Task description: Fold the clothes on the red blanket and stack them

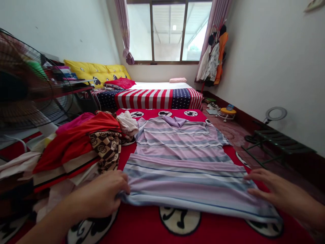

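A striped polo shirt [182, 183] in pink, white and grey-blue lies spread on a red cover [142, 220]. Its purple collar [175, 121] points away from me, and the lower part is folded up over the body. At the near left corner, my left hand [104, 193] is closed, its fingers pinching the folded cloth. My right hand [269, 186] rests at the right edge of the fold with thumb and fingers apart, touching the fabric.
A heap of clothes [81, 145] lies left of the shirt, with a fan [22, 84] beyond it. A bed with a flag-patterned cover [147, 98] stands behind. On the right floor are a dark green folding bench [281, 140] and a small yellow stool [228, 111].
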The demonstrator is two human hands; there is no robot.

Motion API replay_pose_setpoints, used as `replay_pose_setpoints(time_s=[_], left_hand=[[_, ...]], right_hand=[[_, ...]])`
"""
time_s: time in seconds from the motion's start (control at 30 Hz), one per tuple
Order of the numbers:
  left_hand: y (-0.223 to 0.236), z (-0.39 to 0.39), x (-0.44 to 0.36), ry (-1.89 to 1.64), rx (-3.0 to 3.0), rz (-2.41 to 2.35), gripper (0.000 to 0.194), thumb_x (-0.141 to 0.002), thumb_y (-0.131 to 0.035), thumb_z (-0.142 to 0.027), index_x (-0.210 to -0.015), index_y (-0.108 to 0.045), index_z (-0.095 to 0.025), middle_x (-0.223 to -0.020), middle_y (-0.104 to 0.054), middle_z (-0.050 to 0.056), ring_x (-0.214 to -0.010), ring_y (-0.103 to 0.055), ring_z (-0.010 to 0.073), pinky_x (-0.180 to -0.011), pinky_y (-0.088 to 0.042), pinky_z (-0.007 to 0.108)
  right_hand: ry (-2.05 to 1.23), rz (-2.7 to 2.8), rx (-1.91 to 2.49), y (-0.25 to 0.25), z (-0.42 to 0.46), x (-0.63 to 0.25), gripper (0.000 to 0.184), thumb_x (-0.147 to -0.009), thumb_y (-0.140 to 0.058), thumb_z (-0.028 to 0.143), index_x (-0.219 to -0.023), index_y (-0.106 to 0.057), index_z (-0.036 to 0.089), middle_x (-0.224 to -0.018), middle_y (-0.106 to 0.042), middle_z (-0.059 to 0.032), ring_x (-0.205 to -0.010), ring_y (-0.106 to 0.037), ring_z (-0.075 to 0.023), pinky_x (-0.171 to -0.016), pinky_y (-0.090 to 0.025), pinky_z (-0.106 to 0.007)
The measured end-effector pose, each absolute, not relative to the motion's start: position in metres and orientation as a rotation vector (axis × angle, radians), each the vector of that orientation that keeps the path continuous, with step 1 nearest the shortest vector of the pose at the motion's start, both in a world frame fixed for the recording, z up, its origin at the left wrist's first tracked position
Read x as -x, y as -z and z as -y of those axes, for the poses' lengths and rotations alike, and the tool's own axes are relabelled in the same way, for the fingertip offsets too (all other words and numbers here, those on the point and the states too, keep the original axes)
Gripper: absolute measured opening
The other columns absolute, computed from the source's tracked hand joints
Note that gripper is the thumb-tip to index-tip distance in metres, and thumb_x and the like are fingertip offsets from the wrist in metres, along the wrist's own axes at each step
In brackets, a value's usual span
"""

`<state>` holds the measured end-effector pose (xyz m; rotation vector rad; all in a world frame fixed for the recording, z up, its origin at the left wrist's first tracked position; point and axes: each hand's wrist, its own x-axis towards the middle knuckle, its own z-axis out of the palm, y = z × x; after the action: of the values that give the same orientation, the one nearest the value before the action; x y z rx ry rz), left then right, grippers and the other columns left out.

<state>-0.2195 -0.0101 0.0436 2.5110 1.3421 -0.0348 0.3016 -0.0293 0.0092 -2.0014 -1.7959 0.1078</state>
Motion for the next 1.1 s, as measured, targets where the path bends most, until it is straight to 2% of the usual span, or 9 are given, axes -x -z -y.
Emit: replay_pose_setpoints(time_s=[0.13,0.23,0.4,0.53,0.83,0.9,0.97,1.03,1.1], left_hand=[[-0.054,-0.018,0.183,-0.164,-2.494,-1.310,0.022,-0.077,-0.064,-0.035,-0.095,-0.074,-0.026,-0.094,-0.072,0.003,-0.089,-0.065,0.0211,-0.082,-0.047,0.028],[-0.036,-0.054,0.133,-0.541,-2.496,-1.275,0.025,-0.088,-0.051,-0.026,-0.100,-0.072,-0.021,-0.098,-0.071,0.006,-0.092,-0.065,0.0191,-0.088,-0.047,0.028],[0.019,-0.104,0.091,-0.784,-2.466,-1.547,0.048,-0.087,-0.047,-0.015,-0.135,-0.048,-0.012,-0.136,-0.050,0.017,-0.125,-0.050,0.0260,-0.105,-0.039,0.040],[0.052,-0.119,0.098,-0.887,-2.399,-1.716,0.051,-0.090,-0.046,-0.023,-0.140,-0.041,-0.010,-0.143,-0.043,0.021,-0.135,-0.038,0.0311,-0.109,-0.033,0.051],[0.069,-0.121,0.096,-0.878,-2.426,-1.807,0.055,-0.089,-0.046,-0.025,-0.144,-0.038,-0.019,-0.148,-0.040,0.014,-0.138,-0.035,0.0286,-0.111,-0.032,0.049],[0.070,-0.121,0.096,-0.861,-2.436,-1.817,0.056,-0.089,-0.046,-0.025,-0.144,-0.037,-0.020,-0.149,-0.039,0.014,-0.138,-0.035,0.0285,-0.111,-0.032,0.049],[0.071,-0.120,0.096,-0.849,-2.446,-1.822,0.057,-0.089,-0.046,-0.025,-0.144,-0.037,-0.020,-0.149,-0.038,0.014,-0.138,-0.034,0.0288,-0.111,-0.032,0.050],[0.072,-0.120,0.097,-0.843,-2.460,-1.822,0.057,-0.089,-0.046,-0.026,-0.145,-0.036,-0.021,-0.150,-0.037,0.014,-0.139,-0.033,0.0292,-0.110,-0.032,0.051],[0.073,-0.120,0.097,-0.845,-2.477,-1.820,0.057,-0.089,-0.045,-0.027,-0.145,-0.036,-0.021,-0.150,-0.037,0.014,-0.138,-0.034,0.0294,-0.110,-0.032,0.051]], right_hand=[[-0.222,1.927,1.876,-0.023,-0.004,-0.268,0.026,-0.071,-0.062,0.049,-0.083,-0.074,0.029,-0.096,-0.071,-0.0073,-0.086,-0.066,-0.0260,-0.075,-0.050,-0.037],[-0.279,1.992,1.757,-0.023,-0.046,-0.234,0.023,-0.076,-0.059,0.040,-0.087,-0.072,0.025,-0.092,-0.071,-0.0040,-0.084,-0.066,-0.0213,-0.073,-0.050,-0.031],[-0.127,2.079,1.770,-0.009,-0.124,-0.204,0.017,-0.076,-0.058,0.022,-0.086,-0.072,0.018,-0.090,-0.071,-0.0053,-0.081,-0.065,-0.0177,-0.074,-0.047,-0.026],[-0.059,2.033,1.857,-0.004,-0.185,-0.207,0.021,-0.078,-0.055,0.018,-0.091,-0.072,0.017,-0.091,-0.072,-0.0068,-0.086,-0.065,-0.0194,-0.077,-0.046,-0.027],[-0.048,1.915,2.000,0.003,-0.283,-0.182,0.050,-0.075,-0.064,0.023,-0.124,-0.057,0.014,-0.095,-0.072,-0.0127,-0.095,-0.066,-0.0287,-0.079,-0.046,-0.035],[-0.086,1.919,2.006,0.003,-0.300,-0.175,0.051,-0.071,-0.069,0.022,-0.120,-0.058,0.015,-0.098,-0.071,-0.0146,-0.097,-0.065,-0.0313,-0.078,-0.047,-0.036],[-0.151,1.916,2.007,-0.001,-0.318,-0.169,0.036,-0.068,-0.071,0.020,-0.103,-0.066,0.015,-0.094,-0.071,-0.0145,-0.095,-0.065,-0.0318,-0.077,-0.047,-0.037],[-0.242,1.888,2.003,-0.006,-0.336,-0.166,0.018,-0.069,-0.069,0.019,-0.086,-0.068,0.013,-0.081,-0.071,-0.0125,-0.083,-0.067,-0.0285,-0.071,-0.049,-0.035],[-0.317,1.829,1.981,-0.012,-0.352,-0.164,0.014,-0.076,-0.064,0.022,-0.086,-0.068,0.012,-0.074,-0.070,-0.0106,-0.071,-0.067,-0.0224,-0.065,-0.051,-0.031]])
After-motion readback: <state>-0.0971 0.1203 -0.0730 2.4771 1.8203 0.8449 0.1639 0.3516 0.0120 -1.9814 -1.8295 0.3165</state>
